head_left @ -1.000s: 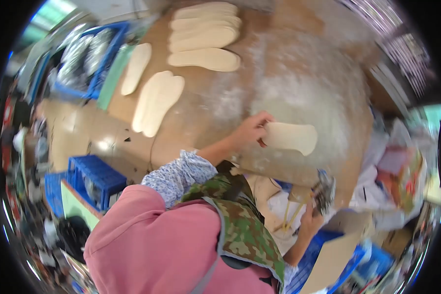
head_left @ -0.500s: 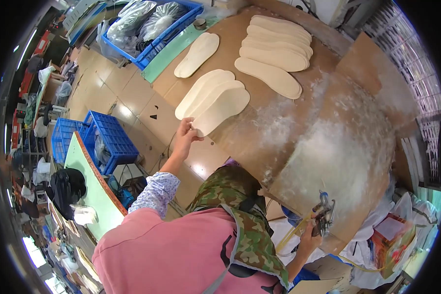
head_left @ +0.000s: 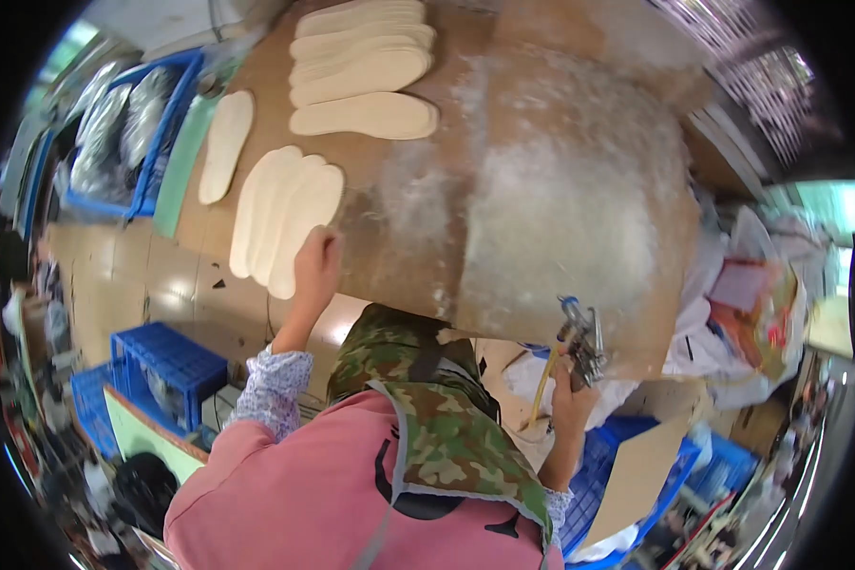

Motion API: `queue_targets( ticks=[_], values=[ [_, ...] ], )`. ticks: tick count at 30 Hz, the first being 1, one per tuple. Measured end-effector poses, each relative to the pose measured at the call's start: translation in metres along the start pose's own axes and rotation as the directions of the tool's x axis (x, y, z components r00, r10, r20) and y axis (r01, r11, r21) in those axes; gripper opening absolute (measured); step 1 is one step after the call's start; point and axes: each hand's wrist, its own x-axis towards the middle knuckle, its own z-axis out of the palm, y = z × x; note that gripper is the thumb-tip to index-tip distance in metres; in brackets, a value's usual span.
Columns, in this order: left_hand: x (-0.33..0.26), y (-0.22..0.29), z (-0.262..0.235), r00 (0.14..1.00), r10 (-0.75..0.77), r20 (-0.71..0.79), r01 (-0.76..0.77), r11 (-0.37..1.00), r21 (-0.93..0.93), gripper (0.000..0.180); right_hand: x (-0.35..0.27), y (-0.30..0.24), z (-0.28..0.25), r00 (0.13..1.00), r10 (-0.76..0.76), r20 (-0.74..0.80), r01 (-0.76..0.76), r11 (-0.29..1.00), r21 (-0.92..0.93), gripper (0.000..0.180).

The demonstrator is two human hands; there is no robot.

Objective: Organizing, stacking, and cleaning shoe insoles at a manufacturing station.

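My right hand (head_left: pixel 570 389) grips a metal spray gun (head_left: pixel 582 347) at the right front of the board, with a yellowish hose running down from it. My left hand (head_left: pixel 316 266) is closed beside the right edge of a fanned group of cream insoles (head_left: pixel 280 214). Its fingertips are curled out of sight, so whether it pinches anything cannot be told. A single insole (head_left: pixel 226 147) lies farther left. Rows of overlapping insoles (head_left: pixel 361 66) lie at the far side, with one insole (head_left: pixel 366 116) nearest me.
The brown board (head_left: pixel 389 256) carries a whitish, dusty patch (head_left: pixel 560 218) at right. A blue crate (head_left: pixel 138 204) of plastic-wrapped goods stands at far left, more blue crates (head_left: pixel 166 366) at lower left. Bags and a red-and-yellow package (head_left: pixel 755 304) crowd the right edge.
The view has swung right, so the insoles sit farther left. My left hand has gone from the near end of the front insole to the group's right side, its fingers now curled. My right hand keeps the spray gun.
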Motion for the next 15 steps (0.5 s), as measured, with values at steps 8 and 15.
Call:
queue_targets(
  ticks=[8, 15],
  values=[
    [0.006, 0.139, 0.172, 0.581, 0.699, 0.417, -0.582, 0.715, -0.387, 0.008, -0.039, 0.009, -0.02, 0.983, 0.0, -0.181, -0.021, 0.994, -0.11, 0.014],
    [0.001, 0.161, 0.237, 0.574, 0.688, 0.444, -0.62, 0.72, -0.314, 0.016, -0.055, 0.046, -0.038, 0.975, 0.051, -0.217, -0.066, 0.996, -0.064, 0.012]
  ],
)
